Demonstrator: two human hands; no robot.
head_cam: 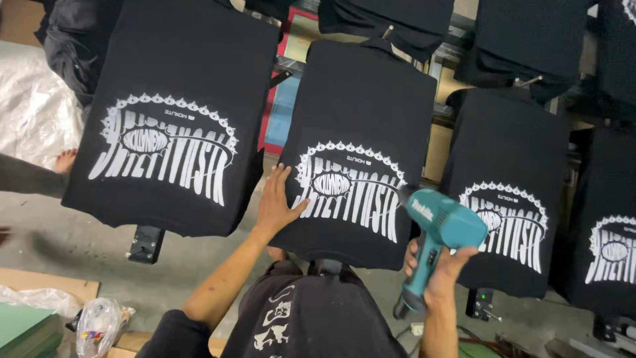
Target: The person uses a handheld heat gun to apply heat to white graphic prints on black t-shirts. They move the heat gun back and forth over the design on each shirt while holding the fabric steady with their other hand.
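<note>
My left hand (pixel 277 202) lies flat, fingers spread wide, on the black cotton T-shirt (pixel 361 119) just left of its white print (pixel 351 189). My right hand (pixel 442 272) grips the teal plastic heat gun (pixel 440 229), nozzle toward that print.

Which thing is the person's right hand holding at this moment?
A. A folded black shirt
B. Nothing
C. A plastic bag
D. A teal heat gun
D: the right hand grips the handle of the teal heat gun, its nozzle toward the printed black shirt, where the left hand lies flat.
</note>
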